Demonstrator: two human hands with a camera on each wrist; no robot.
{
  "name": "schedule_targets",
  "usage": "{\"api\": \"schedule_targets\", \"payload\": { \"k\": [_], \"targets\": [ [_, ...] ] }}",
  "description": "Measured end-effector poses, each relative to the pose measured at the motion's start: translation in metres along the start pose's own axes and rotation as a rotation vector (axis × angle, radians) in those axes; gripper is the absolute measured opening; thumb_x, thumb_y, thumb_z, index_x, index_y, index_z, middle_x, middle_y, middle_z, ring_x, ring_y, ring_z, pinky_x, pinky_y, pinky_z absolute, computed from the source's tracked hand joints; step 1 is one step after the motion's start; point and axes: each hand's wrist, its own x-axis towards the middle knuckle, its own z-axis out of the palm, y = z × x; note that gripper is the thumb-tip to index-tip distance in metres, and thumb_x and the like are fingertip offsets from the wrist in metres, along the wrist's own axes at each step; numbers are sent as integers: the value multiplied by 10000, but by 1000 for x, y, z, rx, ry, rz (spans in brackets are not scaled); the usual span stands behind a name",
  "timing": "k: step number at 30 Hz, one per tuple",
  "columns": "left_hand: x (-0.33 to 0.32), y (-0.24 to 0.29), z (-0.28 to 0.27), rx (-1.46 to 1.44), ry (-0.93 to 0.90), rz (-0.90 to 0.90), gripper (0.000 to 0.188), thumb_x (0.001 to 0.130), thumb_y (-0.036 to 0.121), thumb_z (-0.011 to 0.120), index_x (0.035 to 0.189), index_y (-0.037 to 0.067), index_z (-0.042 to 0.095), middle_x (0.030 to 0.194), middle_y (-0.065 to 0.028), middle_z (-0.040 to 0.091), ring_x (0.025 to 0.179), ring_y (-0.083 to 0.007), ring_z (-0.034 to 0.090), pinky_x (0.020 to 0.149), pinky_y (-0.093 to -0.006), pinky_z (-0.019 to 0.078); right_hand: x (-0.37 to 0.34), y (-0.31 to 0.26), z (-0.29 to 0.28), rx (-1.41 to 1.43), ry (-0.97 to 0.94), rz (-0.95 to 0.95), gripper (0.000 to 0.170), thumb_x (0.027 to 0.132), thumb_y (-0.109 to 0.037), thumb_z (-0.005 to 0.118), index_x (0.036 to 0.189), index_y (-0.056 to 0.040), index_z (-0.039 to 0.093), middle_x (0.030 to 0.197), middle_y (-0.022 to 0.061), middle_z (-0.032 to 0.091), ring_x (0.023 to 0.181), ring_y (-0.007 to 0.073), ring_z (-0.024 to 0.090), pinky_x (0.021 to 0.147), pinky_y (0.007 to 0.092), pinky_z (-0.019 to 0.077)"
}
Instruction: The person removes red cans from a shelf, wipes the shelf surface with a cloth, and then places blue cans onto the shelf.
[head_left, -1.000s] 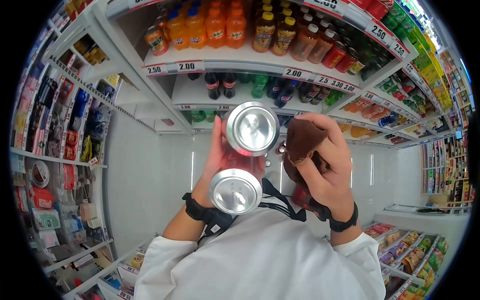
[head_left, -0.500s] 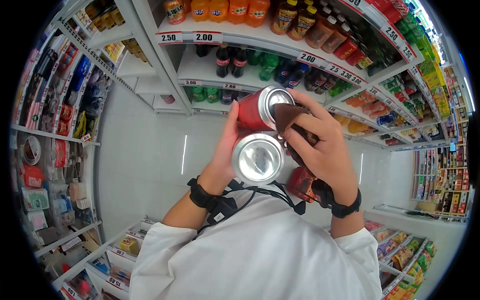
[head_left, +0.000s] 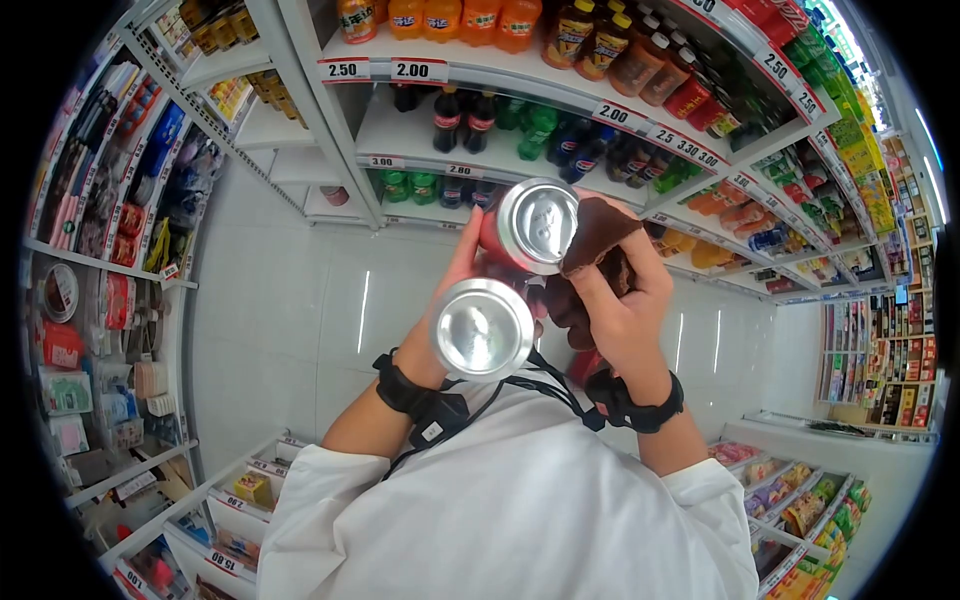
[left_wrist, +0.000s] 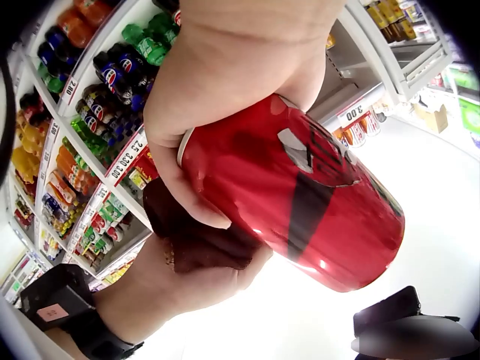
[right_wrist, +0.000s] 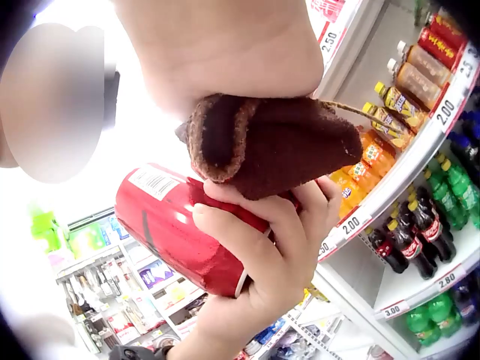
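My left hand (head_left: 452,283) grips a red drink can (left_wrist: 300,187) with a black stripe and a silver mark. Two silver can ends, an upper one (head_left: 540,225) and a lower one (head_left: 482,330), face up in the head view; each wrist view shows a single can. My right hand (head_left: 632,315) pinches a folded dark brown cloth (head_left: 600,235), its edge right at the upper can's rim. In the right wrist view the cloth hangs as a loop over the left hand's fingers (right_wrist: 240,240), close beside the can.
Ahead stand white shelves (head_left: 410,140) of bottled drinks with price strips. Hanging goods fill a rack (head_left: 120,290) on the left, and snack bags (head_left: 800,500) sit low at the right. Pale tiled floor (head_left: 300,330) lies below. A red thing (head_left: 583,365) is half hidden behind the right wrist.
The cloth, apart from the cans a second ago, came over the upper can's end and now sits at its right rim. The upper can tilted, then turned its silver end up again.
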Motion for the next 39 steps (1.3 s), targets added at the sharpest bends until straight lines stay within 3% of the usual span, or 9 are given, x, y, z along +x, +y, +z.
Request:
{"api": "schedule_targets", "payload": {
  "k": [2,4,6,18,20,24,29,36,39],
  "targets": [
    [0,1,11,-100,-40,-41,769,942,703,349,1278,37,534,856,-179,685,661,-291,703,568,-396,616,1,-2,-2,2,-21,-73,282,817,1,696,1093,37,644,1280,148,586,1138,209,574,967,321,435],
    [2,-1,2,-30,-112,-94,775,936,715,344,1277,46,535,859,-181,681,659,-289,698,555,-406,610,-1,-7,-4,95,-24,88,319,826,-6,703,1137,30,641,1282,139,580,1126,201,571,960,326,441],
    [1,-3,6,-1,-107,-86,759,942,706,345,1279,54,537,885,-175,682,660,-292,695,545,-398,605,0,-6,-9,123,-14,59,317,827,-18,721,1131,35,650,1248,125,599,1114,192,574,950,318,444],
    [-8,-9,13,111,173,-191,711,931,695,412,1241,72,559,960,-158,686,710,-293,700,594,-409,617,-10,-18,-41,156,-43,230,181,811,-65,758,967,20,725,1013,66,648,886,130,580,789,273,452],
    [-10,-8,7,10,64,-146,613,984,557,471,1345,62,482,1235,-135,618,1044,-242,660,865,-412,586,-9,-23,-46,142,-106,324,154,812,-62,750,939,20,720,997,66,648,862,123,570,772,267,446],
    [-12,-6,17,157,101,-66,607,985,539,485,1357,60,468,1272,-126,599,1109,-227,633,920,-388,559,-10,-24,-53,125,-168,252,125,797,-40,752,888,28,700,946,64,645,847,117,566,771,263,445],
    [-11,-3,22,280,76,-56,590,996,492,485,1397,78,358,1327,-157,540,1118,-305,627,798,-598,591,-8,-28,-56,165,-127,416,83,808,6,735,833,49,667,855,55,628,783,109,595,725,259,470],
    [-11,-10,17,241,160,-39,610,997,547,441,1376,68,428,1293,-137,579,1101,-250,638,877,-445,587,-8,-36,-56,251,-120,500,76,842,-6,717,875,51,679,841,48,658,738,101,612,659,250,486],
    [-9,-8,0,71,-4,-98,635,1001,569,406,1380,60,441,1295,-130,588,1124,-224,624,947,-390,547,-8,-41,-51,283,-83,618,74,854,-13,707,898,43,689,826,47,679,700,93,616,616,249,493]
  ]
}}
